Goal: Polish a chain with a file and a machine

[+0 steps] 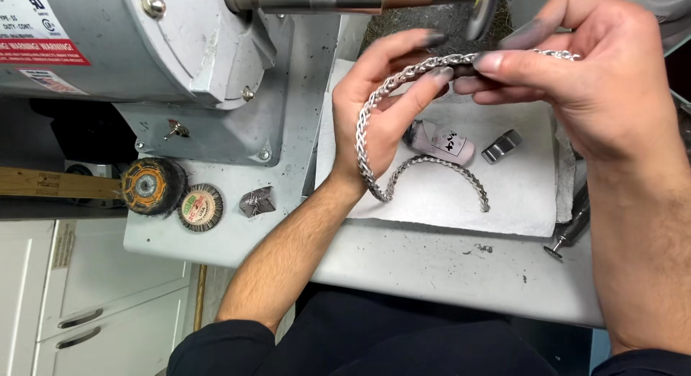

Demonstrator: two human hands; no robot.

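Both hands pinch a braided silver chain (403,77) above the white cloth (518,196) on the counter (432,264): the left hand (389,102) grasps its looping length, the right hand (576,74) clasps the upper end. A red rectangular warning label (43,52) sits on the grey motor (108,45); a round green-labelled brush wheel (200,207) lies at left

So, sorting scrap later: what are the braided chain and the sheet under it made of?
The braided chain, held by the left hand and right hand, looks like bright polished metal, perhaps silver. The white sheet looks like soft fibrous paper towel or cloth.
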